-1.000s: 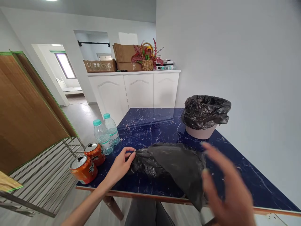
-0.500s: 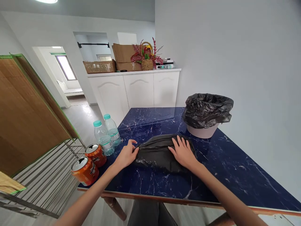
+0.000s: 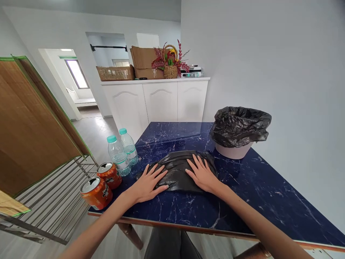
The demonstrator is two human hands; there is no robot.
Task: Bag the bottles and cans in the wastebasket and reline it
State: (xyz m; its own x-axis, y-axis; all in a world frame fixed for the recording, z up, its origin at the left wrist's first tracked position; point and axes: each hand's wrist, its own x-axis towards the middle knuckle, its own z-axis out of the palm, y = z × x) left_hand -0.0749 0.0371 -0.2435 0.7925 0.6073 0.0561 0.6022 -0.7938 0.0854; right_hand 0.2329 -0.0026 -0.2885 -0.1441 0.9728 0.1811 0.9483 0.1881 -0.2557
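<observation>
A black plastic bag lies spread on the blue marbled table in front of me. My left hand rests flat across its left end, fingers spread. On the right part of the bag my right hand lies palm down with the fingers stretched out. Both hands press on the plastic and grip nothing. Under my left palm, that end of the bag is partly hidden.
Two orange soda cans and two clear bottles with teal caps line the table's left edge. A pink bin with a black liner stands at the right. Left of the table is a metal rack.
My left hand has let go of the bag's left edge and now lies flat on it. My right hand has shifted slightly left. The bag looks flatter and more wrinkled.
</observation>
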